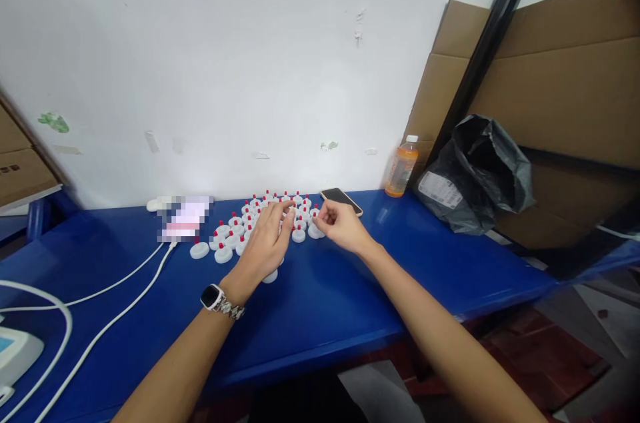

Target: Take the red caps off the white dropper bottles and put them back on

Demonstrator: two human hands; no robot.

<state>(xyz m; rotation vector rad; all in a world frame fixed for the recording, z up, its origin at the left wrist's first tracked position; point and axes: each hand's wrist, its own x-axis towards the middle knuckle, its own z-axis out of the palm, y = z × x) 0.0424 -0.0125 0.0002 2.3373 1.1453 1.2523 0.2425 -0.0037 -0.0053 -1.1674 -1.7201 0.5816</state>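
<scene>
- We are resting our left hand (267,236) flat and open over the cluster of white caps with red tips (235,231) at the back of the blue tabletop (320,303).
- Our right hand (340,224) is pinching one cap (315,229) at the cluster's right edge.
- Most caps are standing already red-tipped; one plain cap (199,250) is lying just left, apparently unfinished.
- A phone (341,199) is lying just behind.

White red-tipped caps (235,226) clustered upright on table.

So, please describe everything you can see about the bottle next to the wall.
The bottle looks like clear plastic with a white cap, an orange label and orange drink inside. It stands upright and closed at the back of the blue table, close to the white wall, between the cardboard and the black bag. Neither hand touches it.
</scene>
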